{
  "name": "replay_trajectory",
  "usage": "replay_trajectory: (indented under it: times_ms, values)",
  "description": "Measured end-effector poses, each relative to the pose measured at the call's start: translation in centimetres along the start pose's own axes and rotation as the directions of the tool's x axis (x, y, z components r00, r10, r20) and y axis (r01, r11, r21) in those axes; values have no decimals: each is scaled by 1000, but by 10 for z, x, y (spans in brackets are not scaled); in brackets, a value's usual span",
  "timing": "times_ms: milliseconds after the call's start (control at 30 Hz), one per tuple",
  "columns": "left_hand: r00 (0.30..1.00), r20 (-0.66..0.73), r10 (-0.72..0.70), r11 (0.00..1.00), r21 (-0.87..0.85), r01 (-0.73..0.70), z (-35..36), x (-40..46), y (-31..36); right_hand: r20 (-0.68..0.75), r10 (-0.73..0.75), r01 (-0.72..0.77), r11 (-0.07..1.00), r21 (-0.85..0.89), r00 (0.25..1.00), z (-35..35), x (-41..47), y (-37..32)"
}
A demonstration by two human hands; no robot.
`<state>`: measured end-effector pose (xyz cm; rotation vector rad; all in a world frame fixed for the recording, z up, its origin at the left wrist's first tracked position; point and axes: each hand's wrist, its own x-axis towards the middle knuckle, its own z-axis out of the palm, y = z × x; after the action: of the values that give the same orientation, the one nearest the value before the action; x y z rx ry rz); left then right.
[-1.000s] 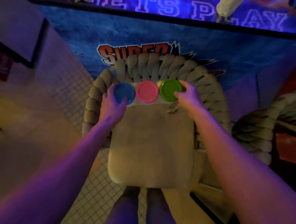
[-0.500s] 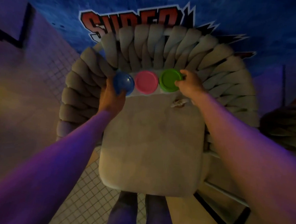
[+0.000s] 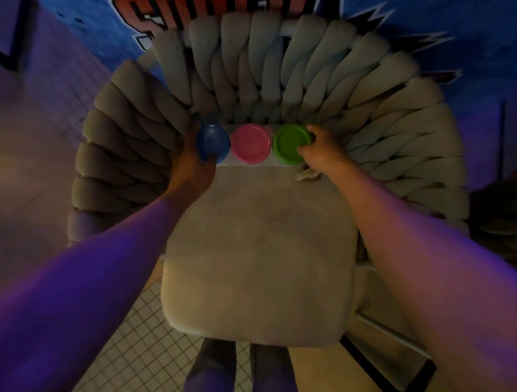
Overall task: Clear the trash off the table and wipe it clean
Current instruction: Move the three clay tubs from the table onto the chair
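Three round lidded tubs stand in a row at the back of a beige seat cushion (image 3: 259, 256): blue (image 3: 212, 141), pink (image 3: 250, 144) and green (image 3: 290, 143). My left hand (image 3: 192, 164) grips the blue tub from its left side and underneath. At the other end, my right hand (image 3: 322, 149) holds the green tub by its right rim, thumb on the near edge. The pink tub sits untouched between them. A small crumpled scrap of trash (image 3: 307, 175) lies on the cushion just below my right wrist.
The cushion belongs to a chair with a thick woven rope back (image 3: 288, 76) curving round both sides. Behind it is a blue wall with red lettering (image 3: 226, 6). A second rope chair (image 3: 504, 217) is at the right edge. Tiled floor (image 3: 141, 355) and my legs (image 3: 240, 376) are below.
The view has moved closer to the chair. My left hand has closed further round the blue tub. My right hand stays on the green tub's rim.
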<state>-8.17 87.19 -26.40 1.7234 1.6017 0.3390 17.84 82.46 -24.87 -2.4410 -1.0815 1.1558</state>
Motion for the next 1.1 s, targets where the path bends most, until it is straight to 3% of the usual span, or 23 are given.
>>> replay_trajectory:
  times_ms: [300, 433, 800, 1100]
  values:
    - [994, 109, 2, 994, 110, -14, -16, -10, 3, 52, 39, -44, 993, 111, 998, -11, -13, 1]
    - [992, 128, 2, 979, 202, -28, -39, -29, 26, -11, 62, -60, 989, 137, 998, -43, -41, 0]
    - [938, 323, 124, 928, 296, -225, -91, -109, 117, -218, 115, -72, 978, 195, 969, -107, -193, 17]
    - [830, 459, 316, 838, 274, -471, -94, -175, 180, -307, 190, -96, 950, 298, 933, -118, -326, 57]
